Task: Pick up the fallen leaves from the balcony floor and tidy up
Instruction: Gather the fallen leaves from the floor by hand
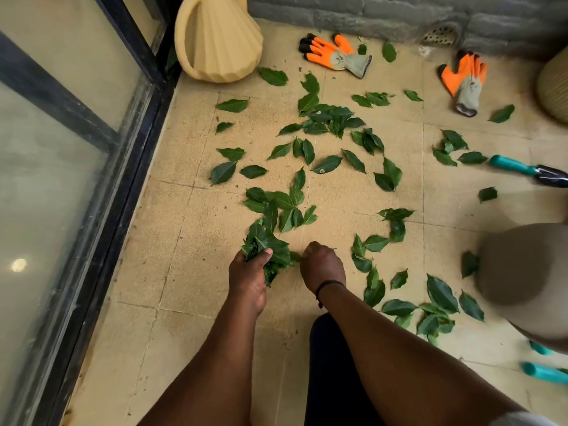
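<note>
The left hand (249, 273) is clutching a thick bunch of leaves (267, 245), fingers wrapped round the stems end, the bundle fanning out above the thumb. The right hand (321, 265) is reaching down just beside it, fingers curled toward the floor (190, 241) at a small leaf (295, 256) next to the bunch; whether it is actually pinching that leaf, I cannot tell, since the fingertips are tucked under the knuckles.

Plenty of work is waiting. Scattered leaves (325, 118) are lying across the tiles ahead, more are sitting near the right forearm beside a round brown pot (522, 265), and a few are resting up by the two orange gloves (335, 53) and the far wall. A teal-handled trowel (522, 169) is lying at the right edge among them.

Here is the worry: that left-hand bundle is looking full already. Stuffing another leaf in means loosening the grip, and the outer leaves look likely to slide out and drop back onto the floor. No bin or bag is showing anywhere, so the handful may have to travel some way. The leaves are lying flat on the tiles, so fingers may scrape past them rather than lift them. And the ones tucked against the pot could easily be missed.
</note>
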